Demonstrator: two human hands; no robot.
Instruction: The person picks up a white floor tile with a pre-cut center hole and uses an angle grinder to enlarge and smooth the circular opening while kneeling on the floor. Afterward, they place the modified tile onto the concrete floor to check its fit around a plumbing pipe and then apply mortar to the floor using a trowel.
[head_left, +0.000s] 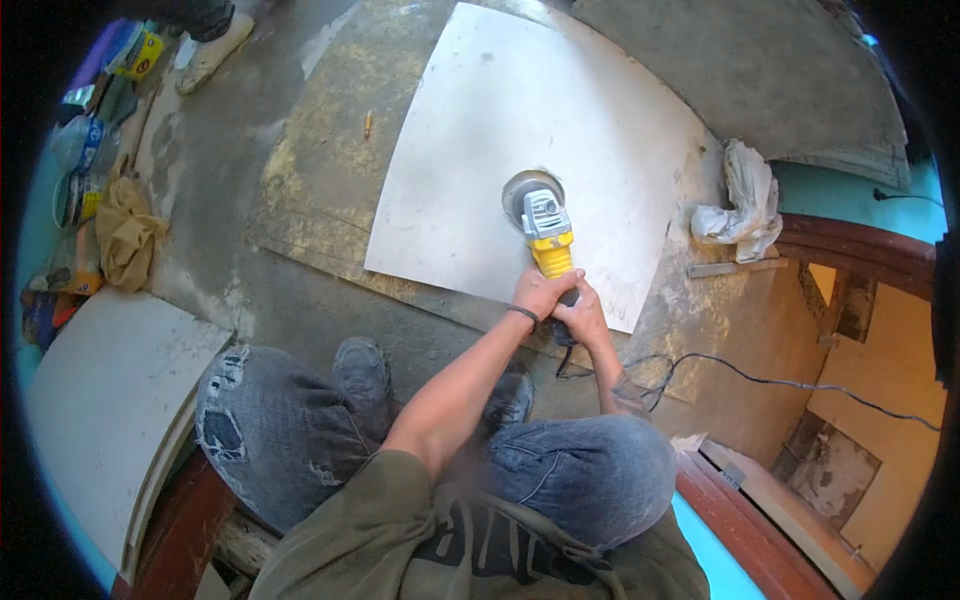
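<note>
A yellow and silver angle grinder [550, 240] rests or hovers over a large white board [480, 110], its head at a round grey patch or disc [515, 195] near the middle; whether that is partly a cut hole I cannot tell. My left hand [543, 290] grips the grinder's body, and my right hand [582, 310] is closed on its dark rear end, just behind. A black cord [760, 380] trails from the tool toward the right. Beneath the white board lies a stained, larger board [310, 200].
Stacked white panels [110, 420] lie at left, beside bags and clutter [128, 230]. Another person's shoe [210, 55] is at upper left. Crumpled white plastic [735, 205] sits at right, near a wooden-edged opening [850, 245]. A small slim object [368, 125] lies beside the white board.
</note>
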